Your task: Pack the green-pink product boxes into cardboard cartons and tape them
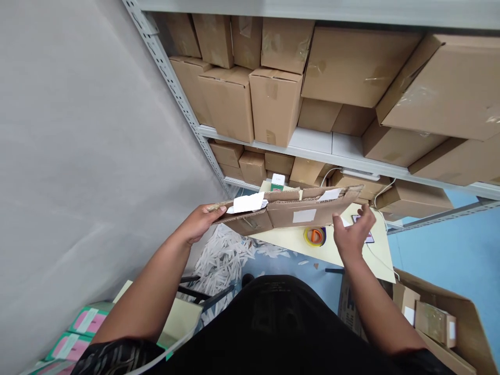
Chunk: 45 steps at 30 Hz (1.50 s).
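Note:
A flattened cardboard box (pixel 283 214) is held up in front of me, over a cream table (pixel 283 237). White paper (pixel 249 202) sticks out at its left end, and white labels (pixel 304 215) are on its side. My left hand (pixel 200 224) is closed around the left end, thumb on top. At the right end, my right hand (pixel 353 229) has its thumb and fingers apart and grips nothing; whether the thumb touches the cardboard I cannot tell. Below the box, tape rolls (pixel 314 237) lie on the table, and a phone (pixel 363 228) lies behind my right hand.
Metal shelving (pixel 312 140) full of cardboard boxes stands ahead. A grey wall (pixel 78 130) runs along the left. Paper strips (pixel 221 252) cover the floor. An open carton (pixel 469 317) with small boxes stands lower right. Pink and green packages (pixel 88 320) are stacked lower left.

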Tool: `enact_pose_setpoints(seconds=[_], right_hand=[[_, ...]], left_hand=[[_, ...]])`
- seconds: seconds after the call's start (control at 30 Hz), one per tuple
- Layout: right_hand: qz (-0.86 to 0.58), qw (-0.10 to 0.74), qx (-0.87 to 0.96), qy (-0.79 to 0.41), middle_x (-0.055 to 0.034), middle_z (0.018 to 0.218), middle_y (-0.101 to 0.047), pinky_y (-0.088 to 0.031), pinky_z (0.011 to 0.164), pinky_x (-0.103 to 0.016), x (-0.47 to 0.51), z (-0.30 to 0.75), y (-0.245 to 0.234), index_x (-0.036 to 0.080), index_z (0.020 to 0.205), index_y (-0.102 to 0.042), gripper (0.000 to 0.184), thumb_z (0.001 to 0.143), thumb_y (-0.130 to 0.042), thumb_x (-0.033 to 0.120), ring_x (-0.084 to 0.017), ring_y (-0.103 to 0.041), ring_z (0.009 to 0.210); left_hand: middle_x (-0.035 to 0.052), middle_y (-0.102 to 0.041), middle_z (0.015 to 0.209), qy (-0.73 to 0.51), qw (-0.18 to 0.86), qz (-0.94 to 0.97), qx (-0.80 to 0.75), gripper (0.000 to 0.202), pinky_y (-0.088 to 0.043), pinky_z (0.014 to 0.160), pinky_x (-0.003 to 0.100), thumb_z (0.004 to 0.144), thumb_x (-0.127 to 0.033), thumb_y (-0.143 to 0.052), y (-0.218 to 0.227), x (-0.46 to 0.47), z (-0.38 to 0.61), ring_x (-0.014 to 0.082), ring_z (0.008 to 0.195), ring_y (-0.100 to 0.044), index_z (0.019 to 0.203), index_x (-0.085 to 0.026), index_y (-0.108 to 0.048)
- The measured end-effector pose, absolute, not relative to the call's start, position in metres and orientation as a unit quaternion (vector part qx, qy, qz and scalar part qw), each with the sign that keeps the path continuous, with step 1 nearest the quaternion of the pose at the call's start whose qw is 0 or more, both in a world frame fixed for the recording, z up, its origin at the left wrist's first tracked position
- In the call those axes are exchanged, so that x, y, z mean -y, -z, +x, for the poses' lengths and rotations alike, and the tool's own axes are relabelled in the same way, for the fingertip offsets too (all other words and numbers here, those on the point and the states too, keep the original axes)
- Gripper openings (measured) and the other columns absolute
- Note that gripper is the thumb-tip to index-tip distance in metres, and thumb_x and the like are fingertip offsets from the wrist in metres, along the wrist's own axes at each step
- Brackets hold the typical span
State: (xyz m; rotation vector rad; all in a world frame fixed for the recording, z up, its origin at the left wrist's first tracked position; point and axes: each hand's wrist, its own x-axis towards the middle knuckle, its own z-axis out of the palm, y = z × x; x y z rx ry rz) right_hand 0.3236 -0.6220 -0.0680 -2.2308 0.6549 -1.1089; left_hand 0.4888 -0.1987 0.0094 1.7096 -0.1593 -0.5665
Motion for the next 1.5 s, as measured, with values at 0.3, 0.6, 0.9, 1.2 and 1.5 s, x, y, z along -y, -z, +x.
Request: enact_pose_setpoints(seconds=[0.3, 0.6, 0.9, 1.2, 1.5], right_hand=[[-0.947, 0.121, 0.038, 0.294, -0.0168, 0.147, -0.055, -0.036, 0.106, -0.058, 0.544, 0.344, 0.033, 0.024, 0.154, -0.046, 0.066, 0.091, -0.06, 0.032, -0.039, -0.051, 0.121], [-0.953, 0.096, 0.061, 0.279, -0.0134, 0.118, -0.063, -0.039, 0.096, -0.053, 0.544, 0.348, 0.03, 0.023, 0.103, -0.071, 0.016, 0.09, -0.062, 0.025, -0.034, -0.051, 0.107], [-0.92, 0.135, 0.303, 0.21, -0.0055, 0.093, -0.067, -0.037, 0.107, -0.053, 0.54, 0.316, 0.061, 0.025, 0.084, -0.066, 0.01, 0.092, -0.059, 0.025, -0.025, -0.055, 0.095], [-0.908, 0.221, 0.32, 0.155, -0.0057, 0.088, -0.066, -0.045, 0.103, -0.052, 0.527, 0.304, 0.077, 0.026, 0.087, -0.068, 0.008, 0.083, -0.061, 0.026, -0.026, -0.059, 0.092], [-0.835, 0.477, -0.115, 0.248, -0.0092, 0.126, -0.069, -0.048, 0.103, -0.054, 0.624, 0.379, 0.027, 0.026, 0.117, -0.071, 0.036, 0.086, -0.066, 0.046, -0.032, -0.061, 0.121]], left_hand=[[0.0083, -0.082, 0.097, 0.257, 0.577, 0.769, 0.099, 0.052, -0.058, 0.085, 0.037, 0.076, -0.062, -0.08, -0.018, 0.2, 0.483, 0.031, 0.094, -0.074, 0.105, -0.019, -0.084], [0.0085, -0.081, 0.101, 0.267, 0.59, 0.757, 0.083, 0.053, -0.058, 0.089, 0.039, 0.075, -0.062, -0.081, -0.011, 0.205, 0.483, 0.0335, 0.1, -0.074, 0.106, -0.02, -0.083], [0.0135, -0.081, 0.105, 0.233, 0.648, 0.724, -0.032, 0.067, -0.06, 0.085, 0.041, 0.07, -0.068, -0.083, 0.002, 0.219, 0.476, 0.0349, 0.098, -0.075, 0.111, -0.015, -0.079], [0.0104, -0.081, 0.105, 0.192, 0.65, 0.732, -0.074, 0.069, -0.059, 0.085, 0.04, 0.075, -0.072, -0.076, 0.04, 0.247, 0.452, 0.0329, 0.102, -0.074, 0.116, -0.016, -0.076], [0.0096, -0.081, 0.105, 0.2, 0.642, 0.74, -0.018, 0.066, -0.059, 0.09, 0.041, 0.074, -0.073, -0.076, 0.037, 0.248, 0.46, 0.0349, 0.104, -0.074, 0.109, -0.018, -0.079]])
